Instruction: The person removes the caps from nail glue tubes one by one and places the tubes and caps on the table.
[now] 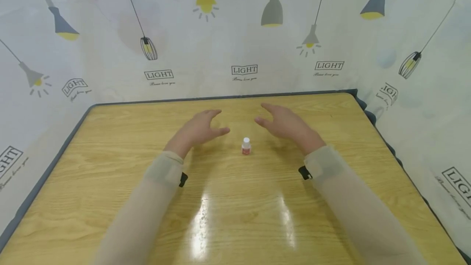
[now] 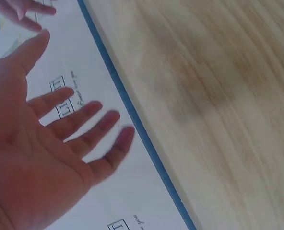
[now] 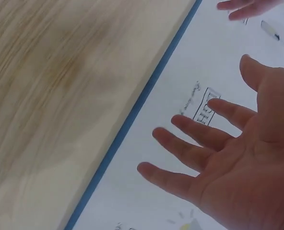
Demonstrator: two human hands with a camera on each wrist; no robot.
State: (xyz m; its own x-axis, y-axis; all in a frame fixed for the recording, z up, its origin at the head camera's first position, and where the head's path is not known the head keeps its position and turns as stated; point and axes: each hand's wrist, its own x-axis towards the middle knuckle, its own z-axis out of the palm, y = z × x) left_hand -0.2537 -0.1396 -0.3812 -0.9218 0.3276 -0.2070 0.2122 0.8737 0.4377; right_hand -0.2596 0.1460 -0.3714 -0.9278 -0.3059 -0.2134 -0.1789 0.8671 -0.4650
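Note:
A small white-capped bottle (image 1: 246, 146) with a red and white label stands upright on the wooden table, between the two hands and a little nearer the viewer. My left hand (image 1: 202, 128) hovers to its left, thumb and fingers spread and holding nothing. To the bottle's right, my right hand (image 1: 283, 122) is likewise raised above the table with its fingers apart. Both palms face inward, and neither hand touches the bottle. Each wrist view shows its own palm, the left hand (image 2: 46, 139) and the right hand (image 3: 238, 148), with loosely extended fingers; the bottle does not appear there.
The wood-grain table (image 1: 121, 167) has a dark blue edge along its back and sides. A pale curtain (image 1: 220, 40) printed with hanging lamps surrounds it. Light sleeves cover both forearms, and a small black device (image 1: 304, 172) sits at the right wrist.

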